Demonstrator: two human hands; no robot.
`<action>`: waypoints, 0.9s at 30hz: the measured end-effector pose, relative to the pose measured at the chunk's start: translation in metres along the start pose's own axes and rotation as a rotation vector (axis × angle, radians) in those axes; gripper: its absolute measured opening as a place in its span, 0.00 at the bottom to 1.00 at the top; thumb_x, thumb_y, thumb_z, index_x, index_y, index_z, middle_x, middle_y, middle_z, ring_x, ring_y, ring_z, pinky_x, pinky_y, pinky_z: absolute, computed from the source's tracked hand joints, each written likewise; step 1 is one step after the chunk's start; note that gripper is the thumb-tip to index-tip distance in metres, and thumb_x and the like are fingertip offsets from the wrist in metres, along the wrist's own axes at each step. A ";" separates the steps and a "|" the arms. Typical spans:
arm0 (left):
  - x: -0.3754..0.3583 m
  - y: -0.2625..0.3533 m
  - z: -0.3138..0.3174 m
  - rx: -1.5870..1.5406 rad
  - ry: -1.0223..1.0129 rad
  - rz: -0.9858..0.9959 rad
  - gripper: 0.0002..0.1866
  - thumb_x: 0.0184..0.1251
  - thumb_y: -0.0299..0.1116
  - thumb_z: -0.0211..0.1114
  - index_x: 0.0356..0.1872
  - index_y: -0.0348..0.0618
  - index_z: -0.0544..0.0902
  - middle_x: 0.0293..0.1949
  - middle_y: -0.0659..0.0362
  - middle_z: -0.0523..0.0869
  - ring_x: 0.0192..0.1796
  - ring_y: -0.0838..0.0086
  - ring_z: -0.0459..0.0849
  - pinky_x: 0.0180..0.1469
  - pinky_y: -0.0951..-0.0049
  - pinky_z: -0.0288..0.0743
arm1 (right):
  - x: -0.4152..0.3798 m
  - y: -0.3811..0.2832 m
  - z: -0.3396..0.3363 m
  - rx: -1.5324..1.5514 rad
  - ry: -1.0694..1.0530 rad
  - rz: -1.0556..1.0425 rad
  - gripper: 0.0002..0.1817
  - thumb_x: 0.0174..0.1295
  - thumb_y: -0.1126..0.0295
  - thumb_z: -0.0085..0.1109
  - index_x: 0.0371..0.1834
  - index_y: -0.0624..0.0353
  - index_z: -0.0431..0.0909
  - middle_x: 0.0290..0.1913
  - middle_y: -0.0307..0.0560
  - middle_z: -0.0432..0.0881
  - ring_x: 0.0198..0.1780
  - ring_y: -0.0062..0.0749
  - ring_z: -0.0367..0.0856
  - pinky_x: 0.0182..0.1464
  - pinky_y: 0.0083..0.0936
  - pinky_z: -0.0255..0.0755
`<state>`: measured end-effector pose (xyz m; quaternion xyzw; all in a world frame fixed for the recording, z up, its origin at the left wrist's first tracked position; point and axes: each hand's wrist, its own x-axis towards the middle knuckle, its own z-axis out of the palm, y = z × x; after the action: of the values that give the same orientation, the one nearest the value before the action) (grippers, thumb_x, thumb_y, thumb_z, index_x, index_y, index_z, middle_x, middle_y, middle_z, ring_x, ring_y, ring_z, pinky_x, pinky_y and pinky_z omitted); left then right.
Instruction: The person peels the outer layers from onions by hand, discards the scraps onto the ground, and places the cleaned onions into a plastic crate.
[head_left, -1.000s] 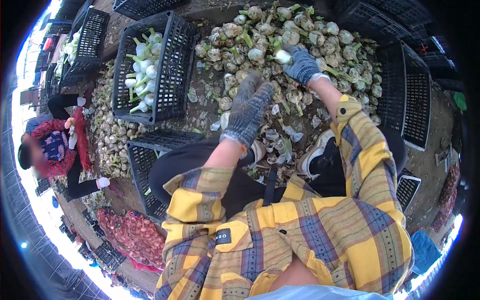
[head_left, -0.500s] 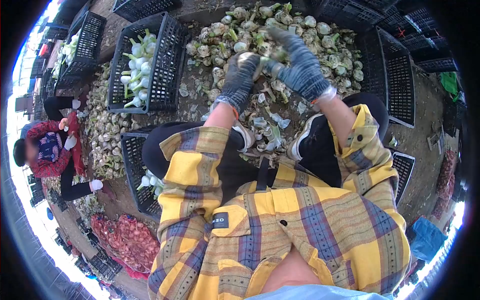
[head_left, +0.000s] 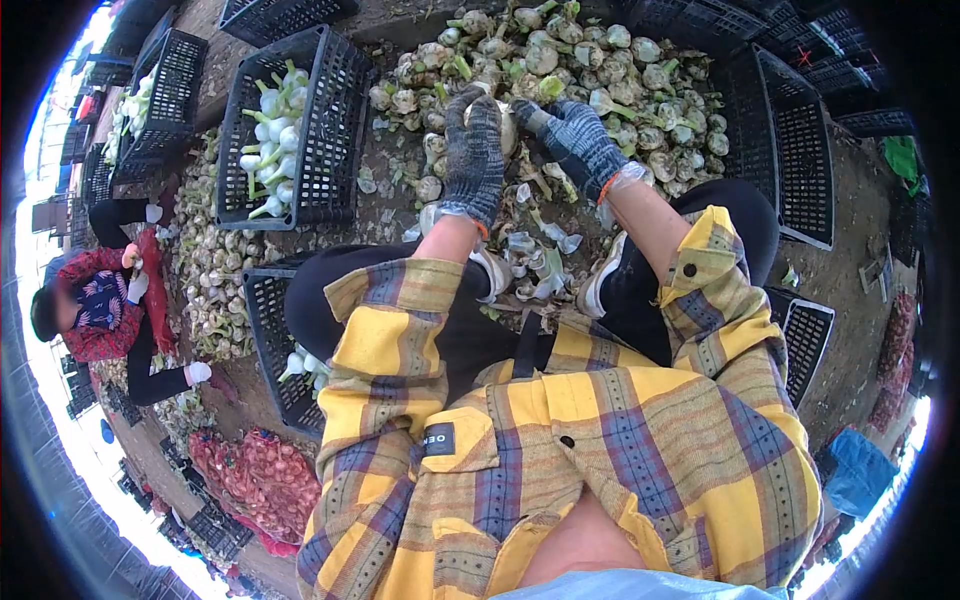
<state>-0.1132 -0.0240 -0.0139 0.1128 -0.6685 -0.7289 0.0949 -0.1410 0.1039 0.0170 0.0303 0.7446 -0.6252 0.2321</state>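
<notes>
My left hand (head_left: 472,160), in a grey striped knit glove, is closed around a pale garlic bulb (head_left: 508,132), which its fingers partly cover. From the other side my right hand (head_left: 578,142), gloved alike, brings its thumb and fingers together at the same bulb. The exact grip of those fingertips is partly hidden. Just beyond both hands lies a heap of untrimmed garlic bulbs (head_left: 650,110) with dry outer skins and short stems. Peeled-off skins (head_left: 545,272) litter the ground between my shoes.
A black crate (head_left: 340,150) of clean white garlic (head_left: 280,140) stands to the left, another crate (head_left: 270,345) by my left knee. Black crates (head_left: 800,150) line the right side. At far left a person (head_left: 105,300) sits beside more garlic (head_left: 215,270) and a red net sack (head_left: 255,480).
My right hand has come down from its raised, blurred position above the bulb, and its fingers have drawn together. The left hand has turned slightly, fingers pointing more forward.
</notes>
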 end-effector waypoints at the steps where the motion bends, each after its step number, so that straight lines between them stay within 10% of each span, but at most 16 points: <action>1: -0.001 0.001 0.000 0.014 -0.011 -0.020 0.16 0.67 0.40 0.48 0.49 0.43 0.67 0.44 0.57 0.72 0.47 0.74 0.69 0.53 0.73 0.62 | 0.003 0.001 -0.001 -0.001 -0.002 0.002 0.32 0.52 0.46 0.56 0.37 0.72 0.76 0.28 0.49 0.80 0.29 0.27 0.75 0.34 0.25 0.69; 18: 0.003 -0.010 0.002 -0.047 0.027 -0.045 0.14 0.66 0.37 0.50 0.47 0.41 0.69 0.43 0.58 0.73 0.45 0.76 0.70 0.50 0.75 0.65 | 0.006 0.007 -0.013 -0.449 -0.090 -0.224 0.21 0.61 0.58 0.50 0.41 0.69 0.74 0.32 0.55 0.80 0.31 0.34 0.74 0.38 0.30 0.68; 24: 0.000 -0.002 0.000 -0.065 0.044 -0.222 0.23 0.67 0.46 0.45 0.52 0.38 0.69 0.52 0.52 0.72 0.53 0.67 0.71 0.56 0.69 0.65 | 0.003 0.010 -0.010 -0.529 -0.037 -0.356 0.18 0.59 0.61 0.51 0.38 0.68 0.75 0.35 0.60 0.78 0.37 0.49 0.77 0.41 0.35 0.69; 27: 0.012 -0.014 -0.012 -0.281 -0.056 -0.471 0.23 0.64 0.52 0.48 0.48 0.44 0.72 0.44 0.56 0.77 0.43 0.70 0.78 0.43 0.67 0.76 | 0.005 0.021 -0.010 -0.709 0.063 -0.577 0.15 0.57 0.64 0.52 0.37 0.68 0.75 0.33 0.61 0.78 0.37 0.54 0.75 0.40 0.38 0.68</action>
<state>-0.1207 -0.0371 -0.0297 0.2309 -0.5185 -0.8193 -0.0810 -0.1420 0.1165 -0.0028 -0.2406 0.8972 -0.3697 0.0220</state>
